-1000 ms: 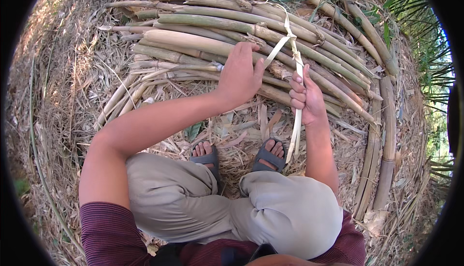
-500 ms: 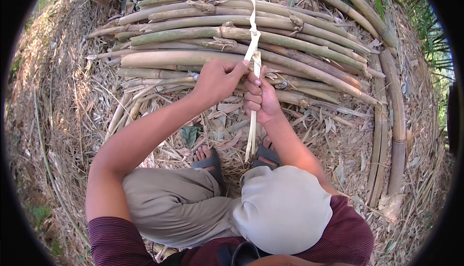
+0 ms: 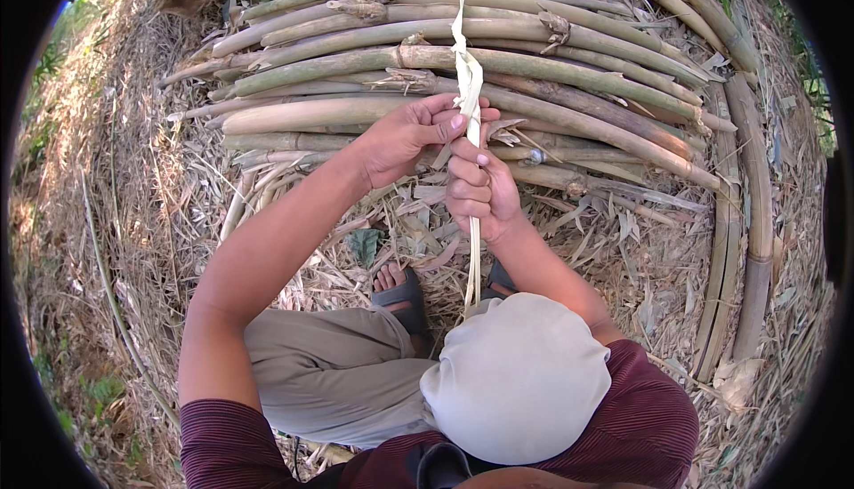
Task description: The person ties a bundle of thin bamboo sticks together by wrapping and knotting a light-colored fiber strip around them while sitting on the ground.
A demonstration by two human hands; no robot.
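A pale, flat strip of split bamboo runs up over a bundle of bamboo poles, with a twist or fold above my hands. My left hand is closed on the strip just under the twist, thumb in front and fingers reaching behind it. Directly below, my right hand wraps the strip's lower lengths in its fist, thumb pointing up. The loose ends hang beneath that fist toward my feet. Whether the strip passes under the poles is hidden.
Two long, thick bamboo poles curve along the right side. Dry leaves and husks litter the ground. My sandalled foot stands just short of the bundle. Green plants grow at the lower left.
My left hand has shifted from pinching the strip's edge to gripping around it, fingers now behind. The strip's folded part has turned. The view has shifted slightly.
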